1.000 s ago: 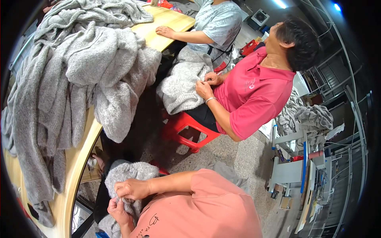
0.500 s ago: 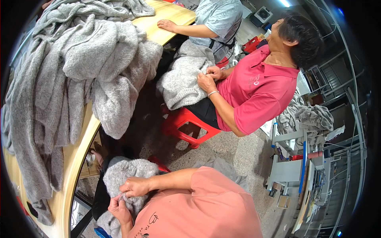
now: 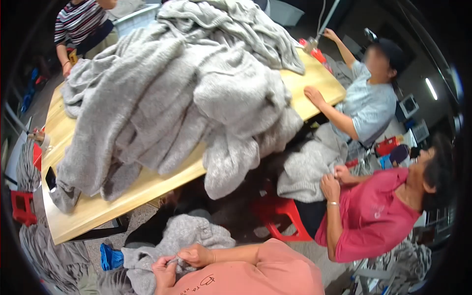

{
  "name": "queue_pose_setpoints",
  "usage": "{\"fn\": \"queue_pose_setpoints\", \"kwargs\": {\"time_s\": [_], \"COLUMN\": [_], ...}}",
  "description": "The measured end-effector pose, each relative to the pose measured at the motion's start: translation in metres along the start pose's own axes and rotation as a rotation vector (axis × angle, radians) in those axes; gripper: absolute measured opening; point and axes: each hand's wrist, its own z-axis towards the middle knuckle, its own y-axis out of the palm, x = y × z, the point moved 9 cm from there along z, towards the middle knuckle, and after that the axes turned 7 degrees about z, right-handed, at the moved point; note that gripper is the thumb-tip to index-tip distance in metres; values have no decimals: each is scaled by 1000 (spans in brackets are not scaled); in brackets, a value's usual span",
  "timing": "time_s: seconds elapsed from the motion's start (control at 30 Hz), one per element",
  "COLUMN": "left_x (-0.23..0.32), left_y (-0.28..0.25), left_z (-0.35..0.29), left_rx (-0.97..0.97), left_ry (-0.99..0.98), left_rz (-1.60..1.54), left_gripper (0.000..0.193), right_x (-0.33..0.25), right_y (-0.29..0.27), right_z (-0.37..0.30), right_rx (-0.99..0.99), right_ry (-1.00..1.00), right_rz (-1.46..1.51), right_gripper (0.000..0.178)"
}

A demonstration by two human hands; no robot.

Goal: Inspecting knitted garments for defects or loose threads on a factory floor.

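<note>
A fuzzy grey knit sweater (image 3: 194,230) lies bunched across my lap, low in the view. My left hand (image 3: 164,271) is closed on its near edge, thumb and fingers pinched together. Just to the right, my right hand (image 3: 195,255) is also closed in a pinch on the same knit, and its fingertips nearly meet those of the left. The exact spot between my fingertips is too small to make out. Beyond my lap, a large heap of similar grey sweaters (image 3: 162,98) covers much of a light wooden table (image 3: 147,199).
At right, a person in a dark pink shirt (image 3: 376,216) works grey knit (image 3: 312,164) on a red stool (image 3: 280,216). Further back sits a person in light blue (image 3: 371,103); another in stripes (image 3: 81,24) stands far left. A phone (image 3: 50,178) lies on the table's left end.
My view has swung left and upward, so the table and co-workers appear further right and more of the table shows. Both hands keep pinching the sweater in my lap.
</note>
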Motion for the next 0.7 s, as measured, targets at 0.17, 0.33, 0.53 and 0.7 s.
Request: {"fn": "queue_pose_setpoints", "kwargs": {"time_s": [0.17, 0.33, 0.53, 0.7], "left_x": [20, -1, 10, 7], "left_y": [0, 10, 4, -2], "left_z": [-5, 3, 3, 14], "left_rx": [86, 54, 150, 115], "left_ry": [-6, 47, 217, 148], "left_rz": [39, 142, 125, -40], "left_gripper": [6, 5, 5, 5], "right_x": [11, 12, 5, 1], "right_y": [5, -2, -6, 2], "right_z": [-6, -23, -6, 7], "right_rx": [0, 130, 99, 43], "right_ry": [-1, 153, 227, 224], "right_rz": [95, 36, -74, -226], "right_gripper": [23, 14, 2, 4]}}
